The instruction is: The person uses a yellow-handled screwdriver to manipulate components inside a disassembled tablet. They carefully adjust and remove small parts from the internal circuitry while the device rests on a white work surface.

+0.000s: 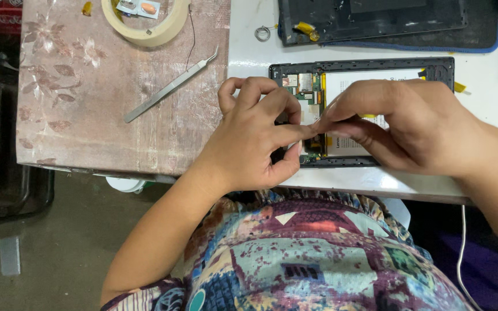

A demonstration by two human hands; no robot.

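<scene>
On the white table (249, 57), seen from the head camera, an opened tablet (364, 72) lies with its back cover off, its dark frame holding a green circuit board (304, 86) at the left end and a pale battery (370, 80) filling most of the rest. Both hands meet over the board end of this shell. The left hand (255, 135) has its fingers curled in, thumb and forefinger pinched together at a spot just beside the board; what sits between the fingertips is too small to make out. The right hand (404, 124) reaches in from the other side, its forefinger and thumb also pressed together and touching the left fingertips over the same spot, so both hands are closed in a fine pinch on something I cannot identify.

Above the tablet, a second dark panel (376, 20) rests on a black mat with a blue edge (485, 34), a scrap of yellow tape on its left corner. A small metal ring (262, 33) lies on the table near it.

To the left, a floral-patterned board (76, 103) carries metal tweezers (168, 86), lying slantwise and well apart from the hands, and a roll of masking tape (148, 26). Inside the roll's ring sits a small blister pack (139, 7) with an orange tablet in it.
</scene>
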